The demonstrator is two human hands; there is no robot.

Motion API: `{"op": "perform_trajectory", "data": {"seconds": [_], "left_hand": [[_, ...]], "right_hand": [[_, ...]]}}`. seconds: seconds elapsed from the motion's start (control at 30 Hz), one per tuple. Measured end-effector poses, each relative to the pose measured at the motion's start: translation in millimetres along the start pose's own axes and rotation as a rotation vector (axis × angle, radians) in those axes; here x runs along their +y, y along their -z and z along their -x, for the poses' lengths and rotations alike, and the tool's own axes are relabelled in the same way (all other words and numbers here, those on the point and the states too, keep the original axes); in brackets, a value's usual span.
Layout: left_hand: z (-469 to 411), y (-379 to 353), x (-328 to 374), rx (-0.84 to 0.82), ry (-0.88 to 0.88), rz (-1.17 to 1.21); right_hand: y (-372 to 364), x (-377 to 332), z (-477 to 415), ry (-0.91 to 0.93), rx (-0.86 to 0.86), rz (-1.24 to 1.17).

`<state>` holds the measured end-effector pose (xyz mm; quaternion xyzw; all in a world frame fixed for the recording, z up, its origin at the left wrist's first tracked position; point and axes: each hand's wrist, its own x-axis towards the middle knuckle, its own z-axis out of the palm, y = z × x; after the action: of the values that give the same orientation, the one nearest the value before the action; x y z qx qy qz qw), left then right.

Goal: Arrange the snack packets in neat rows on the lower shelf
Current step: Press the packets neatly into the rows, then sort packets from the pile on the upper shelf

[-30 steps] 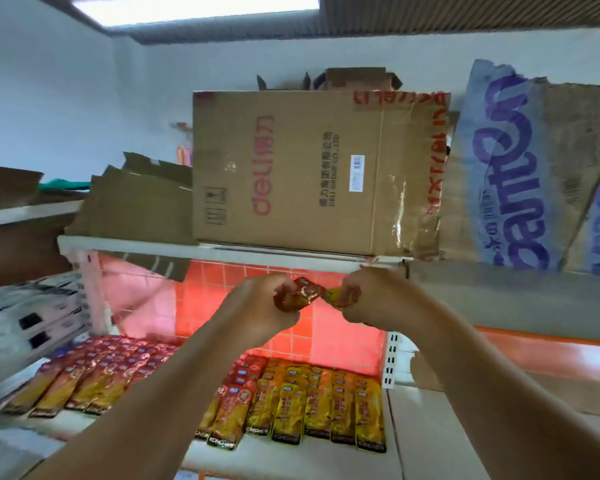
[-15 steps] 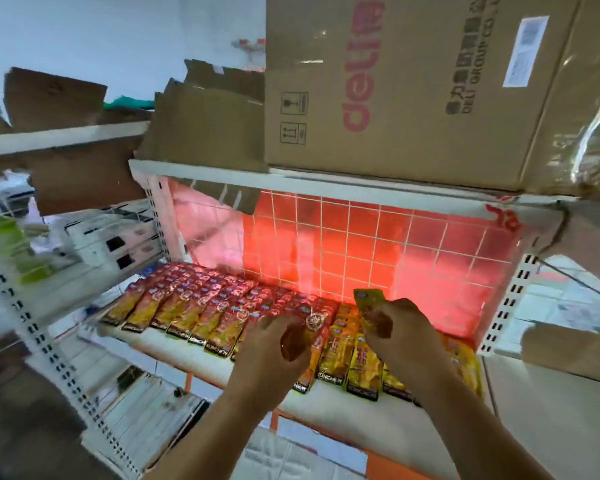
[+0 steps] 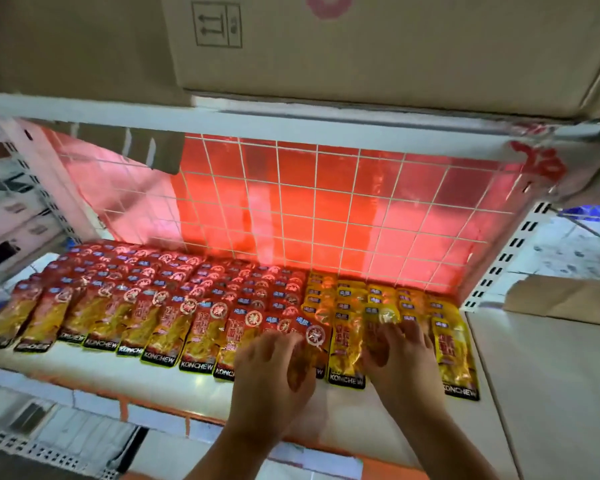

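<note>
The lower shelf (image 3: 146, 384) carries overlapping rows of snack packets. The red packets (image 3: 160, 289) fill the left and middle, and the yellow packets (image 3: 357, 299) fill the right. My left hand (image 3: 274, 372) is at the front of the middle row, its fingers and thumb curled round a red packet (image 3: 315, 337) that lies slanted on the row. My right hand (image 3: 404, 362) lies on a front yellow packet (image 3: 378, 341), fingers spread flat over it. Both packets are partly hidden under my hands.
A red-lit wire grid (image 3: 326, 209) backs the shelf. The upper shelf edge (image 3: 291, 128) hangs above, loaded with cardboard boxes (image 3: 378, 46). A perforated upright (image 3: 499, 265) bounds the right side, with a neighbouring white shelf (image 3: 551, 393) and flat cardboard (image 3: 561, 296) beyond.
Both hands came down from in front of the upper shelf to the lower shelf, bringing a red and a yellow packet onto the front rows. The view tilted downward and closer.
</note>
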<state>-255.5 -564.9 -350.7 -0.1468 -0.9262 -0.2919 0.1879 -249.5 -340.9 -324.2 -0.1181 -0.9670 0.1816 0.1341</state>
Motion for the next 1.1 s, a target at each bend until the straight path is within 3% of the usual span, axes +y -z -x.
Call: {"op": "perform_trajectory", "data": {"seconds": [0.17, 0.37, 1.1], "left_hand": [[-0.9, -3.0, -12.4, -0.009, -0.135, 0.007], [-1.1, -0.5, -15.6, -0.083, -0.148, 0.107], [1.3, -3.9, -16.0, -0.02, -0.198, 0.078]], "right_hand": [[-11.4, -7.0, 5.7, -0.122, 0.063, 0.024], [-21.1, -8.9, 11.2, -0.216, 0.064, 0.061], [-27.0, -8.0, 17.6, -0.144, 0.047, 0.098]]}}
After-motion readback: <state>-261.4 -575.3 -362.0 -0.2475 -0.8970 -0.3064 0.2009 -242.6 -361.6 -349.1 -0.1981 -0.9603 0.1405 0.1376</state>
